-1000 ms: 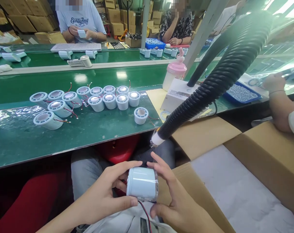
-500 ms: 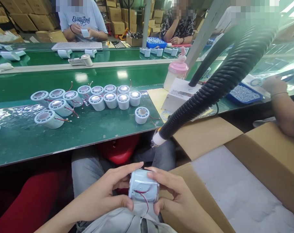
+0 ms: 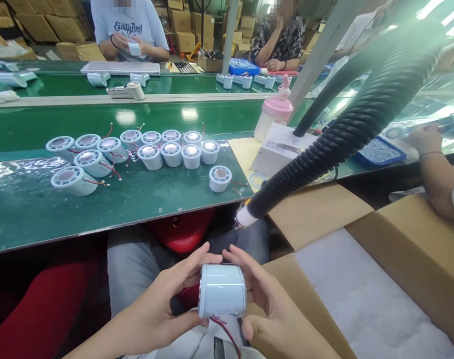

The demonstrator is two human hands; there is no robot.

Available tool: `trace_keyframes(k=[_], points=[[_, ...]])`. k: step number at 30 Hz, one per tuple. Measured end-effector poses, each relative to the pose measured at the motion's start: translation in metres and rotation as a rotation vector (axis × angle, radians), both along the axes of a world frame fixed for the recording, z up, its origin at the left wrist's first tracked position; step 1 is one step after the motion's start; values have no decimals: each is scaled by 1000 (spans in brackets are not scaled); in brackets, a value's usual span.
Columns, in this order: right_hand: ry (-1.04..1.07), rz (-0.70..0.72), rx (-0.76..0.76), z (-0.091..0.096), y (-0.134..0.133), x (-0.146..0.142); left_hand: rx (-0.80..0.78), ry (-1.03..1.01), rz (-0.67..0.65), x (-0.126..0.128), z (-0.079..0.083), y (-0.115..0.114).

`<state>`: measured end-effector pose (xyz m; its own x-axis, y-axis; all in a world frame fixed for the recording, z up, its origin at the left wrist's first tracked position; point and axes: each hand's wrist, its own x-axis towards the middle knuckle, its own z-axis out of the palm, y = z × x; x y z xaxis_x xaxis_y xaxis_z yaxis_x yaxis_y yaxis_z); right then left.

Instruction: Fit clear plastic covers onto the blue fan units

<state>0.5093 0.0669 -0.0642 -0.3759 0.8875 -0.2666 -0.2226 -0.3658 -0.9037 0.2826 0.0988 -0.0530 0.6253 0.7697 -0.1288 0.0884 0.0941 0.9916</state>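
Between my two hands, above my lap, lies a light-blue cylindrical housing (image 3: 222, 290) on its side, with red and dark wires hanging from its underside. My left hand (image 3: 174, 294) grips its left end, the thumb low and the fingers over the back. Around the right end curve the fingers of my right hand (image 3: 274, 299), its thumb beside the lower edge. Several similar housings (image 3: 150, 157) with wires stand on the green bench in front, and one housing (image 3: 220, 179) sits apart from them near the bench edge.
A black corrugated hose (image 3: 317, 149) slants down from upper right to a white nozzle. At right is an open cardboard box (image 3: 324, 209) with white lining. A pink-lidded bottle (image 3: 275, 112) and blue tray (image 3: 380, 149) stand behind. Co-workers sit across the green line (image 3: 189, 112) and at right.
The housing has turned in my hands: its wire outlet, which faced me, is now underneath, and a plain smooth side shows. My right fingers have shifted from its top toward the back.
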Motion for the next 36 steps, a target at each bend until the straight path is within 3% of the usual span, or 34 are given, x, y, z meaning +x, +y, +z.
trace_keyframes(k=[4, 10, 14, 17, 22, 24, 26, 30, 32, 34, 36], points=[[69, -12, -57, 1, -4, -4, 42, -8, -13, -1, -2, 0], [-73, -92, 190, -5, -8, -2, -242, -84, -13, -3, 2, 6], [-246, -69, 375, -6, -8, 0, -392, -109, -56, 3, 3, 8], [-245, -39, 380, -6, -6, 1, -417, -118, -65, 7, 1, 5], [-46, -11, 83, -11, -6, 6, -212, 41, 33, 8, 0, 0], [-33, 8, 71, -11, -6, 7, -78, 126, 24, 7, 2, 1], [-59, 1, 151, -9, -4, 4, -3, 152, 14, 6, 4, 3], [-180, -49, 359, -6, 0, -5, -117, 81, -44, 6, 0, 1], [-286, -16, 403, -14, -2, 4, -193, 94, -100, 4, -5, 1], [-493, 25, 382, -30, -10, 35, -224, 141, -112, -1, -5, 7], [-879, -128, 350, -50, -21, 87, -159, 210, -57, -11, 3, 27]])
